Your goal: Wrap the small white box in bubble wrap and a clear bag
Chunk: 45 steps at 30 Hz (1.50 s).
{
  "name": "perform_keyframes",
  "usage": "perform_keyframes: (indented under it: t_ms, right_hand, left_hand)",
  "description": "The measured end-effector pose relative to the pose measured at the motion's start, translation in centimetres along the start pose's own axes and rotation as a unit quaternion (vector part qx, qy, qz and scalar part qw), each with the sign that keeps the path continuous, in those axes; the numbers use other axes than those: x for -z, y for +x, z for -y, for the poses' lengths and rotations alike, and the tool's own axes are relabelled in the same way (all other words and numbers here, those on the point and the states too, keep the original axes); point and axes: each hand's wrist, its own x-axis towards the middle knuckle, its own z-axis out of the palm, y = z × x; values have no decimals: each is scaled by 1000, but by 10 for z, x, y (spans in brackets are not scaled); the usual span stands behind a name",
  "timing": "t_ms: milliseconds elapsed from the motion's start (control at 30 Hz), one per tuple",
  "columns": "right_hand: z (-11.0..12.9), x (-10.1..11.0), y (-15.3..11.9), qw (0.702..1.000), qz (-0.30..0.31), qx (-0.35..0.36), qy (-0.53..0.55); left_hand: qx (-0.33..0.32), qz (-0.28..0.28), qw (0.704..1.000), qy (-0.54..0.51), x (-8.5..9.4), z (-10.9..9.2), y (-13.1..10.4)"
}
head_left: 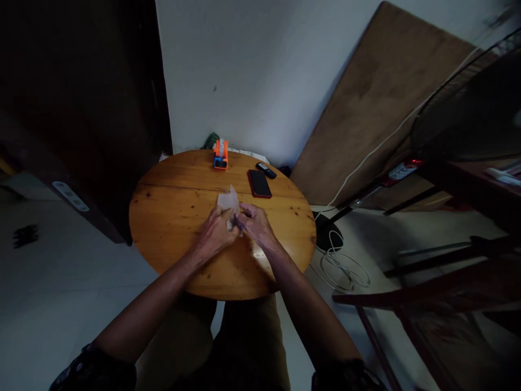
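Observation:
A thin, pale, crumpled sheet (228, 201) is held above the middle of the round wooden table (171, 228). My left hand (217, 231) comes from the left, its fingers closed on the lower left part of the sheet. From the right, my right hand (255, 221) meets it, with its fingertips pinched at the sheet's lower right edge. Between the fingers shows a small greyish bit, too small to make out. The fingers of both hands nearly touch and partly hide the sheet's lower end.
An orange and blue tape dispenser (221, 155) stands at the table's far edge. Right of it lie a dark phone (259, 183) with a red edge and a small black remote (266, 170). A brown board (366, 98) leans on the wall; a white cable (345, 271) coils on the floor.

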Motion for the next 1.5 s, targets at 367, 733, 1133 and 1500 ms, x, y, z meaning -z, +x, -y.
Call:
perform_keyframes:
  t_ms: [367, 733, 1133, 1500]
  right_hand:
    - [17, 13, -11, 993, 111, 21, -42]
    - [32, 9, -14, 948, 149, 101, -261]
    - [-2, 29, 1, 972, 81, 166, -144]
    - [-10, 29, 17, 993, 18, 112, -44]
  left_hand:
    - [85, 16, 979, -185, -2, 17, 10]
    - [54, -17, 987, -151, -7, 19, 9]
    - [33, -15, 992, -118, -5, 15, 5]
    - [-44, -24, 997, -52, -4, 13, 1]
